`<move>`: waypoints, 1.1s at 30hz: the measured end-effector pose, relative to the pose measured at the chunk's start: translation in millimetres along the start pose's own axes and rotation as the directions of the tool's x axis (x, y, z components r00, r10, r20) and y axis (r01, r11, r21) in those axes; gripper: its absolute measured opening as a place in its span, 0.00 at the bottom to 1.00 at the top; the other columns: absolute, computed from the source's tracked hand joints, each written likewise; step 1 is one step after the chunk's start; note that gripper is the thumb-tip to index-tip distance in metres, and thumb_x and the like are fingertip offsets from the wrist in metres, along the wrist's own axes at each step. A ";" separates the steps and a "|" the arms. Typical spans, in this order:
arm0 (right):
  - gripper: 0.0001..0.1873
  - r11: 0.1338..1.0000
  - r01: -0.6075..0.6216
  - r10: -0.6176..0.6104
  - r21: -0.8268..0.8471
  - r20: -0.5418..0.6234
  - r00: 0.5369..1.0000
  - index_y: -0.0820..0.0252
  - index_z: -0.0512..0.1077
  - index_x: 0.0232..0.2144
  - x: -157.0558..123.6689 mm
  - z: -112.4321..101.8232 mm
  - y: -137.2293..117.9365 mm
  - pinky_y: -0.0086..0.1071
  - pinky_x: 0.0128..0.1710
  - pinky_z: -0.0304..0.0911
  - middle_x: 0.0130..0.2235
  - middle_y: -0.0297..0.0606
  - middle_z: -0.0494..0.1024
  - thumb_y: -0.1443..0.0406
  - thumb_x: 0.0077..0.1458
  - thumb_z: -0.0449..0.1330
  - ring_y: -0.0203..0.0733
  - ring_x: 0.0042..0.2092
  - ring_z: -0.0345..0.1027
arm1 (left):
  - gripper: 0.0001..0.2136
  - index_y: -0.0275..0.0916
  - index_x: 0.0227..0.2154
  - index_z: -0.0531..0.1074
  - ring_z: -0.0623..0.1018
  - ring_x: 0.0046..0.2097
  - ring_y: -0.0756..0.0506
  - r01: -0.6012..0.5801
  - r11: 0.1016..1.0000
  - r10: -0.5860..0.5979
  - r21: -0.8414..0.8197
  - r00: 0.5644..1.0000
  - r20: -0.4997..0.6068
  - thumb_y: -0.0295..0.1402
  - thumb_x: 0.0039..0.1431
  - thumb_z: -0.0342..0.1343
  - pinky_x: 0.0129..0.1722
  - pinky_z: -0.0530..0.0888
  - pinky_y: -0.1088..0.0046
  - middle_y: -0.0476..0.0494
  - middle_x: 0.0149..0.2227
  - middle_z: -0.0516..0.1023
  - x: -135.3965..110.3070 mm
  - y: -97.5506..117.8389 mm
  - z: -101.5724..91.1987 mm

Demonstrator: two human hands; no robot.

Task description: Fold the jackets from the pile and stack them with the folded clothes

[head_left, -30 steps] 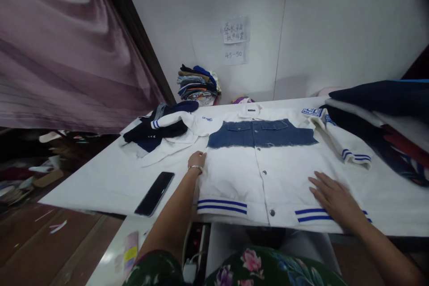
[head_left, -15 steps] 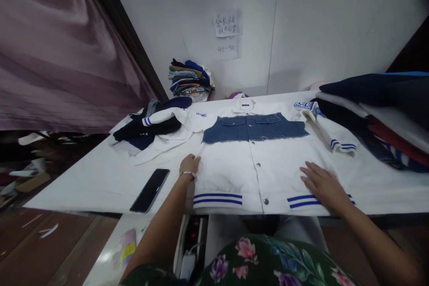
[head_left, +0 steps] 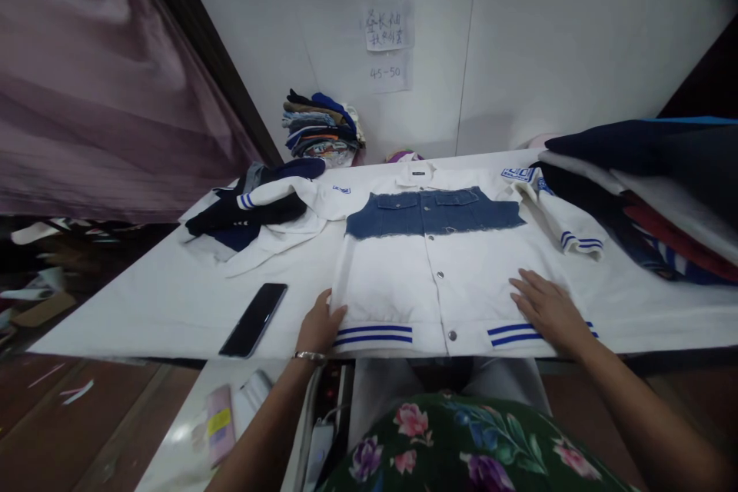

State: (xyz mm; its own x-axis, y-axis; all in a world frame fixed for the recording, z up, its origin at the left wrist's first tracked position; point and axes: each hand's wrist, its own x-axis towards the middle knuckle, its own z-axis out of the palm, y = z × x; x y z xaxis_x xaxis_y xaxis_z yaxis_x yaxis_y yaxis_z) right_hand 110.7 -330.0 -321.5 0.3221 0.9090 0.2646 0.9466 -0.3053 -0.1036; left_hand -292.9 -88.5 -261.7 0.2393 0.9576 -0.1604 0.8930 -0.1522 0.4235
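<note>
A white jacket (head_left: 438,277) with a blue denim chest panel and blue-striped hem lies flat, front up, on the white table (head_left: 173,300). My left hand (head_left: 320,325) rests at the jacket's lower left corner, fingers together against the hem edge. Flat on the lower right part of the jacket, just above the striped hem, lies my right hand (head_left: 547,311) with its fingers spread. The jacket's right sleeve (head_left: 568,227) is folded out to the side. Its left sleeve lies over dark clothes.
A black phone (head_left: 254,319) lies on the table left of my left hand. Dark and white garments (head_left: 254,211) are heaped at the left back. A stack of folded clothes (head_left: 651,192) fills the right side. Another folded pile (head_left: 320,131) stands by the wall.
My left hand slid down the jacket's left edge from mid-height to the hem corner. My right hand stayed on the lower right of the jacket.
</note>
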 end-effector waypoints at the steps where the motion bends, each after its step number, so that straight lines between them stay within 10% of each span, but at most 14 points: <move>1: 0.26 1.000 0.000 0.000 0.000 -0.001 1.000 0.57 0.69 0.53 -0.2 0.1 0.0 0.48 0.57 0.56 0.60 0.46 0.64 0.53 0.62 0.42 0.50 0.62 0.54 | 0.24 0.36 0.58 0.60 0.77 0.46 0.40 0.006 0.998 -0.005 0.066 1.000 -0.009 0.38 0.60 0.50 0.44 0.71 0.67 0.37 0.44 0.78 -2.5 0.9 0.5; 6: 0.26 0.998 -0.001 -0.002 0.066 0.038 0.999 0.57 0.69 0.53 0.0 -4.3 3.9 0.47 0.58 0.56 0.60 0.45 0.65 0.53 0.62 0.44 0.51 0.62 0.55 | 0.26 0.36 0.60 0.57 0.76 0.47 0.35 0.008 0.956 -0.004 0.293 1.000 -0.017 0.41 0.62 0.46 0.45 0.71 0.60 0.34 0.46 0.77 -0.9 5.2 -4.6; 10: 0.29 0.987 0.018 -0.025 0.158 0.041 0.999 0.60 0.67 0.56 15.0 -15.0 8.6 0.44 0.59 0.56 0.61 0.47 0.63 0.51 0.61 0.44 0.51 0.62 0.55 | 0.25 0.35 0.58 0.61 0.65 0.60 0.37 -0.228 0.907 0.313 0.353 0.927 -0.206 0.40 0.59 0.48 0.57 0.65 0.60 0.33 0.58 0.67 2.7 16.7 -2.7; 14: 0.30 0.996 -0.030 0.029 0.086 0.010 1.000 0.61 0.63 0.58 47.0 -21.6 17.1 0.47 0.60 0.53 0.64 0.48 0.58 0.51 0.61 0.44 0.54 0.64 0.49 | 0.24 0.36 0.56 0.64 0.56 0.65 0.39 -0.418 0.819 0.501 0.393 0.855 -0.134 0.42 0.59 0.50 0.62 0.58 0.60 0.36 0.64 0.58 2.8 35.3 15.5; 21: 0.31 0.970 -0.225 0.237 -0.089 0.169 0.957 0.57 0.60 0.59 64.3 -6.7 48.4 0.56 0.59 0.49 0.65 0.45 0.56 0.49 0.61 0.42 0.53 0.65 0.46 | 0.24 0.41 0.57 0.66 0.58 0.64 0.36 -0.406 0.812 0.450 0.419 0.893 -0.007 0.43 0.60 0.49 0.61 0.56 0.50 0.38 0.63 0.60 6.3 33.7 41.0; 33: 0.32 0.980 -0.188 0.195 -0.059 0.158 0.968 0.59 0.60 0.60 105.0 -19.3 39.9 0.55 0.61 0.45 0.65 0.49 0.53 0.48 0.61 0.41 0.55 0.66 0.42 | 0.24 0.41 0.58 0.66 0.55 0.66 0.36 -0.456 0.792 0.512 0.406 0.858 -0.034 0.44 0.61 0.48 0.61 0.55 0.48 0.37 0.64 0.57 16.4 45.4 42.3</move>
State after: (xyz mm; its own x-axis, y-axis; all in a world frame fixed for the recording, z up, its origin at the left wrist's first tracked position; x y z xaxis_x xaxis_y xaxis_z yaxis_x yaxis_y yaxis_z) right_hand 182.6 -252.2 -279.3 0.4944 0.8651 0.0844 0.8683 -0.4869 -0.0949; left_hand -232.3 -90.1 -282.9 0.6494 0.7525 0.1094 0.7529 -0.6565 0.0463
